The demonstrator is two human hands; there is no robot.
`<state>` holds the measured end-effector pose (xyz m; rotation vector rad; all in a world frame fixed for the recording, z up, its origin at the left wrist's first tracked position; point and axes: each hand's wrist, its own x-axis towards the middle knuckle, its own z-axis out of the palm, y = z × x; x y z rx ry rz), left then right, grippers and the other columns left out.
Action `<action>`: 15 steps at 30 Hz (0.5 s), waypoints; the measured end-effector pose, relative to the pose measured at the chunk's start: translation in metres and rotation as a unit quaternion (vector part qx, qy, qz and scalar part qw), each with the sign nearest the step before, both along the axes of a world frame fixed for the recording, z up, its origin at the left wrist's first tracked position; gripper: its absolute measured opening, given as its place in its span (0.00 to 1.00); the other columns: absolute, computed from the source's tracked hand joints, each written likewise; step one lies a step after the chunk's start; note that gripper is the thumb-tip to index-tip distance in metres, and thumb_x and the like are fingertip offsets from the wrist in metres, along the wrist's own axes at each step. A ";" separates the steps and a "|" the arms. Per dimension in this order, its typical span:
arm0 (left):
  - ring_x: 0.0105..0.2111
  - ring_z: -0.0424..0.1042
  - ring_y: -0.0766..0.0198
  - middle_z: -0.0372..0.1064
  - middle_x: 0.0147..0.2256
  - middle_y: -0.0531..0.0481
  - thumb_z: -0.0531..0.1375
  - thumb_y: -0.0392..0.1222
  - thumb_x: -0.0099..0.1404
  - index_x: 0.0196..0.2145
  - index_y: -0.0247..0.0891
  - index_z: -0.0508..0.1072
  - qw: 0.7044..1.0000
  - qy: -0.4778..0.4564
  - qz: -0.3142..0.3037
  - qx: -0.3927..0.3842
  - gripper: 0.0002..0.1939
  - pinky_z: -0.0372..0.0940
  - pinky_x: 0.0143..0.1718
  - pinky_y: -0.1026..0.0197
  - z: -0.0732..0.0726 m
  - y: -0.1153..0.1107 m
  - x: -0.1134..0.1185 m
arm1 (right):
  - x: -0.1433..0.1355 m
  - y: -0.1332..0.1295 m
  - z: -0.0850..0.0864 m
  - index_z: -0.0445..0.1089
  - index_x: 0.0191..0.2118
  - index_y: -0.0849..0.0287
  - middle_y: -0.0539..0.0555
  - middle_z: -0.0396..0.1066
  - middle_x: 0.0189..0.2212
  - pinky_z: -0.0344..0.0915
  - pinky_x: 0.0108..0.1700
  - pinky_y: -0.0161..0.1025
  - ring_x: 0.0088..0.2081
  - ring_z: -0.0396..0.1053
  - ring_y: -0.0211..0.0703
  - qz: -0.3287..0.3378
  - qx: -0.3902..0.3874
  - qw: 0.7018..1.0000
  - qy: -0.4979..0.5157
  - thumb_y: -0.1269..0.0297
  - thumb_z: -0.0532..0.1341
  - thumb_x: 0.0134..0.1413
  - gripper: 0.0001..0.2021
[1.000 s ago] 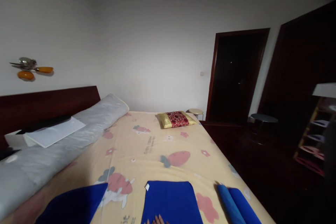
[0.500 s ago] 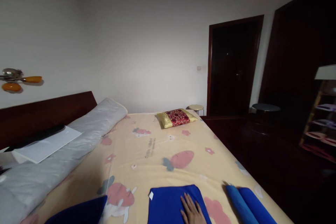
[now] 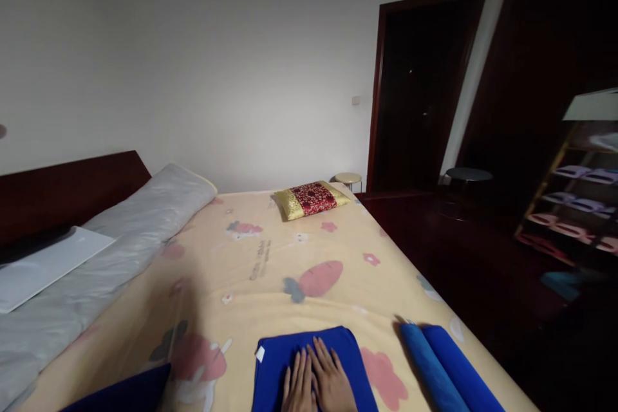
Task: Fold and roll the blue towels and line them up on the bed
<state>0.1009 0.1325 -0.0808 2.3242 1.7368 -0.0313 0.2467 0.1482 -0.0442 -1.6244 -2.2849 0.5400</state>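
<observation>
While we lean over the bed [image 3: 270, 270], our left hand [image 3: 298, 387] and right hand [image 3: 332, 381] lie flat, fingers released, side by side on the folded blue cloth [image 3: 280, 360]. Right of that cloth lie two blue rolls [image 3: 444, 370].

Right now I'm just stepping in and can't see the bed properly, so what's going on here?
A person presses both hands flat, side by side, on a folded blue cloth lying on the yellow cartoon-print bedsheet: left hand, right hand. A rolled blue towel lies to the right, another dark blue cloth to the left. Neither hand grips anything.
</observation>
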 end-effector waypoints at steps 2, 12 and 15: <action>0.67 0.43 0.56 0.39 0.68 0.51 0.44 0.40 0.68 0.67 0.43 0.43 0.999 -0.038 -0.021 0.019 0.31 0.47 0.67 0.46 0.008 0.013 -0.001 | -0.002 0.004 0.001 0.47 0.66 0.45 0.50 0.44 0.67 0.46 0.68 0.54 0.67 0.43 0.49 0.029 -0.004 1.000 0.007 0.61 0.50 0.61 0.27; 0.67 0.42 0.58 0.40 0.68 0.53 0.40 0.49 0.70 0.66 0.47 0.45 0.983 0.038 0.165 0.073 0.28 0.43 0.66 0.43 0.046 0.021 -0.078 | 0.060 0.016 -0.021 0.44 0.67 0.54 0.54 0.45 0.68 0.45 0.67 0.57 0.68 0.42 0.47 -0.140 0.048 0.988 -0.045 0.48 0.42 0.64 0.29; 0.68 0.42 0.59 0.38 0.68 0.54 0.39 0.50 0.70 0.66 0.45 0.43 0.983 0.047 0.165 0.060 0.28 0.43 0.66 0.43 0.049 0.022 -0.079 | 0.061 0.018 -0.024 0.44 0.67 0.54 0.54 0.45 0.68 0.46 0.67 0.58 0.68 0.42 0.47 -0.138 0.050 0.988 -0.057 0.49 0.41 0.64 0.29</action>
